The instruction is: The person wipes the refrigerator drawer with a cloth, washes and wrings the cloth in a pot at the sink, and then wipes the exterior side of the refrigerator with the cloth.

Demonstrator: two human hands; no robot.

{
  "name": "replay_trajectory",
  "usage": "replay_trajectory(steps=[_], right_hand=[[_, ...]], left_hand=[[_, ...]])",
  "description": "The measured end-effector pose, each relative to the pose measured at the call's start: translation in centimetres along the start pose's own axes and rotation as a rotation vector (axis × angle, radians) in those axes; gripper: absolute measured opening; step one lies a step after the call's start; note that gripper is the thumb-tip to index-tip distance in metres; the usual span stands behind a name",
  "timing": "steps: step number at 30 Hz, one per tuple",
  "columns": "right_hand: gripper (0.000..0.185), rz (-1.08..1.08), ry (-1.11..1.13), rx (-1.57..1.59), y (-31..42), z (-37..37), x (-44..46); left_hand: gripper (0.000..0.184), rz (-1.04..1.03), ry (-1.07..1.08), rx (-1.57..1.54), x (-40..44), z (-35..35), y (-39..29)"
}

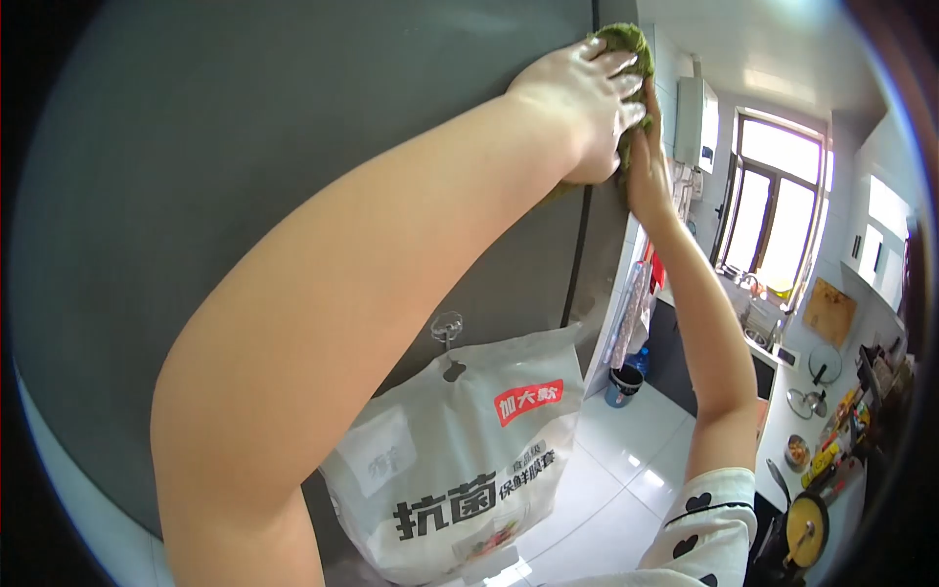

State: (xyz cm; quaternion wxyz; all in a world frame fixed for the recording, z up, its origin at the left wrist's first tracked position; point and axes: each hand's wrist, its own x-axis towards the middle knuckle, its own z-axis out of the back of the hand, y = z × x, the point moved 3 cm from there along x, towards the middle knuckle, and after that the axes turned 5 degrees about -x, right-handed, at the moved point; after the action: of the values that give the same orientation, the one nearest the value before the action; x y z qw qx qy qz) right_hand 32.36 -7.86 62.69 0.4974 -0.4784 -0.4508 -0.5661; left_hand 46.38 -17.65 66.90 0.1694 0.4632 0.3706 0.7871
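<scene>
A green cloth (626, 41) is bunched over the edge of a tall dark grey panel (293, 88), which looks like the side of a fridge. My left hand (587, 108) reaches up across the panel, its slightly spread, bent fingers pressing on the cloth. From the right, my right hand (646, 166) holds the same cloth around the edge, its fingers pointing up and partly hidden. Below both arms, a white plastic bag with printed characters (460, 479) hangs from a clear hook (447, 328) on the panel.
To the right lies a kitchen with a bright window (778, 205) and a white wall-mounted heater (696, 122). A counter (782, 416) carries pot lids, bottles and a pan (807, 528). A bucket (623, 386) stands on the tiled floor (616, 450).
</scene>
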Motion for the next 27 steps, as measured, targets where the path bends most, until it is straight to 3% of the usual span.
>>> replay_trajectory(steps=[6, 11, 18, 27], right_hand=[[0.058, -0.056, -0.009, 0.066, 0.8, -1.1, -7.5], [0.065, -0.021, 0.004, -0.202, 1.5, -1.2, -10.6], [0.067, 0.089, -0.087, -0.299, 0.9, -0.6, -3.6], [0.061, 0.403, -0.212, -0.455, -0.6, 1.6, 10.5]], left_hand=[[0.054, -0.145, 0.054, -0.105, -2.7, -1.6, -3.4], [0.056, -0.228, 0.126, -0.137, -4.6, -1.4, -4.9], [0.062, -0.064, 0.063, -0.009, -1.5, -1.0, -2.1], [0.062, 0.229, -0.086, 0.181, 5.2, 1.1, 3.5]])
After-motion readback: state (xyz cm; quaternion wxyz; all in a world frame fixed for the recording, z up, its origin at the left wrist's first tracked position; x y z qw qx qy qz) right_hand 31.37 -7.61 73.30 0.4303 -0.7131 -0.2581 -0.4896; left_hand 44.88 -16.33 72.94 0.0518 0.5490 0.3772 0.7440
